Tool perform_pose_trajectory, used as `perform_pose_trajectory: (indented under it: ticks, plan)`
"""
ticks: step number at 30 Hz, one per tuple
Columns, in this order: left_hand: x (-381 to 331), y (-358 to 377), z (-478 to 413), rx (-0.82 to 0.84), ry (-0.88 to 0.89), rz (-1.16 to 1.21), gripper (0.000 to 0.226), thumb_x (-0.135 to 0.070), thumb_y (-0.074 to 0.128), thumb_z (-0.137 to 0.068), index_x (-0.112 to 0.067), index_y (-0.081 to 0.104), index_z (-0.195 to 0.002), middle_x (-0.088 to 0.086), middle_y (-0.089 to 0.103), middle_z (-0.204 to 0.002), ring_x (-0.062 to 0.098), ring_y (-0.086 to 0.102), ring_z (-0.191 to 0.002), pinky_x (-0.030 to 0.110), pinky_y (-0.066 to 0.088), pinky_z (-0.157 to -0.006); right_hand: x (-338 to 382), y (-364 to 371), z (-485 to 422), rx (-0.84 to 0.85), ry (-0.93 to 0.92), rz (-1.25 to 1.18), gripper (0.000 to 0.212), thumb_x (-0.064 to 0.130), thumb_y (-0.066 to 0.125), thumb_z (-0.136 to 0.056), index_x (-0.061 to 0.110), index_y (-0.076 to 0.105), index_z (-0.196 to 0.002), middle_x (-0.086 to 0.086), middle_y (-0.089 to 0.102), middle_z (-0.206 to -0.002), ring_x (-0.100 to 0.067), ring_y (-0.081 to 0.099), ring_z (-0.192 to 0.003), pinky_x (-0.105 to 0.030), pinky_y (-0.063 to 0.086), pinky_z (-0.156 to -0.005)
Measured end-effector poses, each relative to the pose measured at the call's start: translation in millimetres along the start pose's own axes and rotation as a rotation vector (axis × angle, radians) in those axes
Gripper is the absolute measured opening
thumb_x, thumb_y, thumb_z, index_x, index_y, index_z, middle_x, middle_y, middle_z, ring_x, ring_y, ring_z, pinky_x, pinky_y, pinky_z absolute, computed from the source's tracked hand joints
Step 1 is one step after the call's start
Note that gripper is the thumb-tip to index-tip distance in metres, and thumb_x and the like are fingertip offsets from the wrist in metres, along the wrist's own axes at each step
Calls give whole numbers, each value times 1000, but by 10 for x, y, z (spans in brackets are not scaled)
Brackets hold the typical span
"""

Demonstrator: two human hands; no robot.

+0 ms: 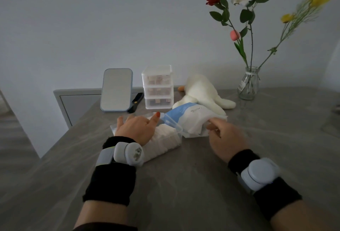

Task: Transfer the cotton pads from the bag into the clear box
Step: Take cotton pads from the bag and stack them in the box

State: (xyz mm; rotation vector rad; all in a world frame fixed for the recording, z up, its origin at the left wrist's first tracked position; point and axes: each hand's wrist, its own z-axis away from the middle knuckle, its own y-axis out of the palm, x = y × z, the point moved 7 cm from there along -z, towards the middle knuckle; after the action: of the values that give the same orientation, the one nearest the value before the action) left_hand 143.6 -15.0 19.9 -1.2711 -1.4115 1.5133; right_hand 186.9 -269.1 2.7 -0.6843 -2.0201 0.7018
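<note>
— Grey counter (184,184) is seen. Where are the cotton pads (161,136) found?
— They are packed in the clear box (177,141), which is set against the open end of the blue-and-white bag (191,116).
— How is the grip of the left hand (136,129) held?
— It is spread flat on the box, fingers straight; nothing is clasped.
— And the right hand (227,138)?
— Its grip is closed: the bag's white edge is pinched between thumb and forefinger.

bag (191,118) right of clear box (173,145) (touching) | mirror (116,89) behind | vase (248,83) far right
</note>
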Motion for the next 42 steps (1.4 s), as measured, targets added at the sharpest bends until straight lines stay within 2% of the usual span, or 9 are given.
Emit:
perform_pose_trajectory:
  ticks: [5, 10, 15, 19, 22, 25, 30, 37, 42]
  plan:
    - [34, 78, -45, 57, -17, -107, 93, -71, -6, -88, -23, 72, -106, 6, 55, -138, 25, 33, -139, 54, 3, -118, -42, 87, -43, 34, 67, 48, 8, 21, 47, -86, 21, 49, -93, -8, 59, -98, -27, 58, -80, -33, 45, -71]
    - [30, 100, -30, 84, -23, -132, 94, -71, -9, -86, -26, 70, -113, 4, 53, -140, 26, 29, -141, 54, 1, -118, -63, 207, -146, 69, 133, 36, 30, 32, 63, -82, 15, 54, -106, -7, 59, -111, -27, 53, -108, -33, 44, -89]
    - [-19, 36, 17, 58, -29, -64, 87, -70, -5, -89, -30, 69, -110, 3, 58, -133, 26, 33, -139, 54, 0, -118, -48, 271, -223, 73, 154, 23, 24, 35, 67, -77, 17, 66, -91, -5, 67, -101, -29, 58, -104, -41, 47, -93]
    - [-84, -127, 53, -119, 9, 12, 67, -66, 11, -95, -29, 65, -79, -3, 64, -99, 26, 44, -126, 54, 4, -117, -45, 244, -252, 21, 195, 27, 18, 35, 65, -80, 18, 66, -75, -5, 67, -87, -29, 60, -92, -35, 50, -83]
    - [-275, -348, 127, -362, 105, 24, 43, -54, 35, -97, -29, 67, -87, -8, 66, -98, 23, 48, -118, 51, 10, -118, -67, 279, -257, 5, 232, 15, 29, 34, 65, -79, 23, 51, -56, -3, 63, -80, -29, 59, -91, -35, 50, -81]
    - [-592, -406, 235, -483, 238, 33, 33, -50, 45, -94, -29, 70, -90, -11, 67, -97, 19, 51, -111, 47, 13, -117, -56, 299, -256, -14, 238, -4, 27, 30, 65, -82, 21, 51, -60, -3, 63, -80, -28, 61, -89, -32, 50, -79]
    - [-964, -224, 333, -420, 366, -47, 38, -59, 45, -91, -31, 68, -101, -10, 67, -110, 14, 47, -125, 48, 1, -119, -37, 278, -236, -55, 258, 15, 18, 29, 62, -86, 14, 68, -78, -5, 68, -85, -25, 63, -86, -30, 49, -77]
    - [-1134, -57, 373, -371, 391, -132, 53, -64, 34, -87, -27, 71, -98, -9, 68, -109, 17, 43, -130, 50, -4, -119, 6, 227, -211, -39, 306, -10, 29, 20, 62, -78, 16, 51, -51, 0, 62, -65, -22, 58, -67, -26, 44, -60]
    - [-1153, -27, 382, -357, 388, -160, 41, -53, 40, -92, -26, 70, -101, -7, 69, -109, 18, 44, -129, 51, -2, -119, 13, 237, -195, -43, 331, -36, 33, 23, 63, -76, 15, 49, -48, 3, 55, -55, -22, 55, -59, -25, 38, -54]
